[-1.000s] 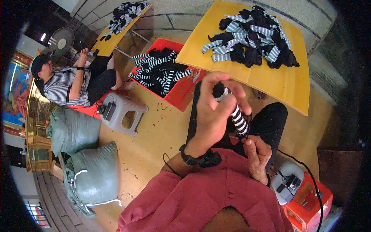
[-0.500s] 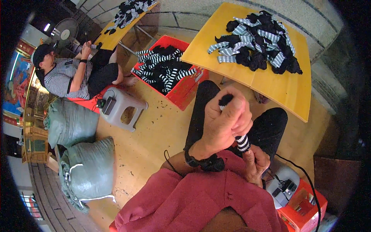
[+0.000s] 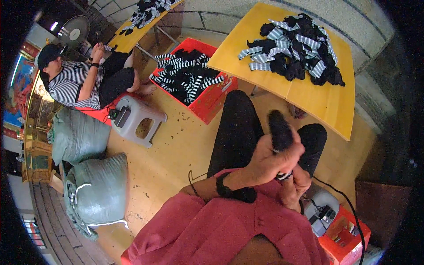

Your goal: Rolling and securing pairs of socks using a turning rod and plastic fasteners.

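Above my lap, my left hand [image 3: 274,160] is closed round a sock [image 3: 280,130]. Its fuzzy black end stands up past my fingers, and the middle is hidden in my grip. Just below, my right hand [image 3: 297,187] is closed on the sock's lower part, where a bit of black-and-white striping shows between the two hands. The hands touch or nearly touch. A black band [image 3: 224,185] circles my left wrist.
A yellow table [image 3: 238,48] bears a pile of grey-striped black socks [image 3: 296,48]. Beside it stands a red crate [image 3: 216,104] of striped socks. At left are a seated person [image 3: 75,84], a grey stool [image 3: 141,115] and stuffed sacks [image 3: 99,190]. A cable [image 3: 349,201] runs at right.
My left hand has moved down and right, close against my right hand. More of the sock's black end now sticks up above it, and less striping shows between the hands.
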{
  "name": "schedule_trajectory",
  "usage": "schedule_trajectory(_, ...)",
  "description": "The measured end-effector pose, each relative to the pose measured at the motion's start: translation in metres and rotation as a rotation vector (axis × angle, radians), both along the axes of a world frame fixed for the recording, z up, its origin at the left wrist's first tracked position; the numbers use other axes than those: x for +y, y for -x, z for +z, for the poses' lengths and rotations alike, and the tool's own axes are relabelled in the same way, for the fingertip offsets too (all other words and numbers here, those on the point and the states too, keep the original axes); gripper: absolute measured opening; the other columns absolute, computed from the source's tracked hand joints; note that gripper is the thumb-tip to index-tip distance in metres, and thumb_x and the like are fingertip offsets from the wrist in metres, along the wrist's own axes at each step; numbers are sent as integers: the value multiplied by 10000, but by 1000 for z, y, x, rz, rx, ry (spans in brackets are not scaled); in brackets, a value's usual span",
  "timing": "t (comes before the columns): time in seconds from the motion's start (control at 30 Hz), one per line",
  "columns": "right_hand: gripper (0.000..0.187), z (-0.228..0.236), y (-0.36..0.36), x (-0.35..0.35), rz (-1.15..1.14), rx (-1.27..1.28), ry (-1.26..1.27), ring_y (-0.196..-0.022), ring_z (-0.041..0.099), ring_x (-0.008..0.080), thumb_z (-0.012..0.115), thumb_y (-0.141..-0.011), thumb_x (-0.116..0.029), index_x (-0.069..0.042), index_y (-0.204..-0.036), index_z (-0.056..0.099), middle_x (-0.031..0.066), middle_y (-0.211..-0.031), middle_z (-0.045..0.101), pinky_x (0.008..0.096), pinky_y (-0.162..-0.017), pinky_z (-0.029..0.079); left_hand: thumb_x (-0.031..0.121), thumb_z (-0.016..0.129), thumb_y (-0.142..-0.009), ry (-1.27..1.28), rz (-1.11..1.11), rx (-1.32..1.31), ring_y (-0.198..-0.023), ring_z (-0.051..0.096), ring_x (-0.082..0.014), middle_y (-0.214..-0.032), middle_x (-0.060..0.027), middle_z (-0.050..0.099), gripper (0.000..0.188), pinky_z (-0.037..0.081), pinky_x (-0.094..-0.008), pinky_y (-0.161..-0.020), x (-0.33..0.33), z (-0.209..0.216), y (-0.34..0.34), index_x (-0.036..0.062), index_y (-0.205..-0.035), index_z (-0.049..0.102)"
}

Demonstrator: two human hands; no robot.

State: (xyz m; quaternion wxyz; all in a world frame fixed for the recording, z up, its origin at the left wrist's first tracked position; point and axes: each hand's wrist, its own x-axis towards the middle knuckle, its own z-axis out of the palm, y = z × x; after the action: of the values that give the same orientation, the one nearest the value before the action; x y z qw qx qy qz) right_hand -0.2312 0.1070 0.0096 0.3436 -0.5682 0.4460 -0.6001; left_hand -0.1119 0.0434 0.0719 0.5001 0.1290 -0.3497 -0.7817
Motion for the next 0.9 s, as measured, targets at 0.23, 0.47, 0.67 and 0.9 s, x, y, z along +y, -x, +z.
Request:
schedule_trajectory(0.23,135,9,7,-9,108,-47,-254,-598,499,70,563,-826,-87,28,-886,602,7,-656,559,239,-526,393,177,527,-904,-23,-10,11,-451,340,-76,-559,13,360,119,289,-231,-428,-17,7,-5,103,-928,437)
schedule_trajectory(0.47,176,29,5,0,187,2,-351,-699,557,92,567,-816,-21,18,-985,601,65,-786,625,238,-634,443,205,509,-919,-8,97,118,-485,428,-93,-629,-17,454,132,363,-234,-438,-26,22,-15,79,-925,468)
schedule_trajectory(0.67,178,7,7,1,42,239,-29,-645,613,200,559,-796,10,32,-967,605,131,-781,636,296,-596,473,180,545,-895,-60,-8,250,-436,405,-96,-602,-10,443,134,339,-239,-397,-34,28,-24,70,-896,468)
schedule_trajectory(0.9,145,10,5,-5,-24,272,6,-557,596,207,604,-742,-47,16,-871,621,106,-660,607,291,-508,436,54,630,-811,-140,-110,2,-412,308,-31,-573,53,381,183,219,-203,-382,-20,17,-11,77,-902,473)
